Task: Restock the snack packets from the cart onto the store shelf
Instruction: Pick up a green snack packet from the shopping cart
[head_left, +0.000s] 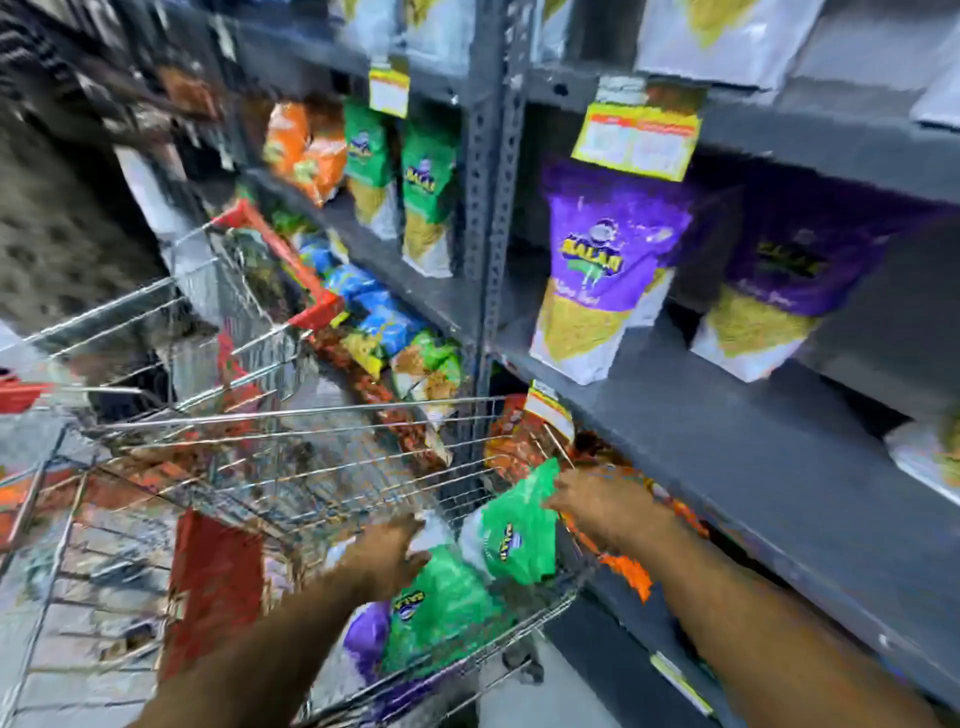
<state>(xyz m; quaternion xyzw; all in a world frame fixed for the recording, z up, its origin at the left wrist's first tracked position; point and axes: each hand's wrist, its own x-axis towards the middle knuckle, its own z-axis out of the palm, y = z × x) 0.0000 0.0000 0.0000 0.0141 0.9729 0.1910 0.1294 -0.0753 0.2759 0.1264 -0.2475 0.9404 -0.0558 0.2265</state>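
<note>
The right side of the view is filled by a grey metal store shelf (727, 441), its tiers slanting away, with a perforated upright post (491, 218) dividing two bays. A wire shopping cart (291, 457) with red plastic trim is parked just beside the shelf, on the left, its basket wall close to the shelf edge. On the middle tier, right bay, two purple snack packets (608, 270) are seen standing upright, well apart from each other, under a yellow price tag (636, 140). In the left bay, green packets (428, 197) and orange packets (304, 148) are lined up on the shelf, with blue packets (379, 317) on the tier below.

Inside the cart's near corner, a heap of green snack packets (441, 613) is lying, and a purple packet (366, 634) is tucked under them. One green packet (519, 530) is lifted and tilted against the cart's rim, its top corner pointing up toward the shelf. The right hand (597, 504) is pressed to that packet's upper right edge; heavy blur prevents the fingers' grip from being made out. The left hand (387, 551) is reached down into the cart, touching the pile, fingers curled over a pale packet; whether it is truly gripped cannot be told. Orange packets (626, 571) are glimpsed on the low tier behind the right wrist.
</note>
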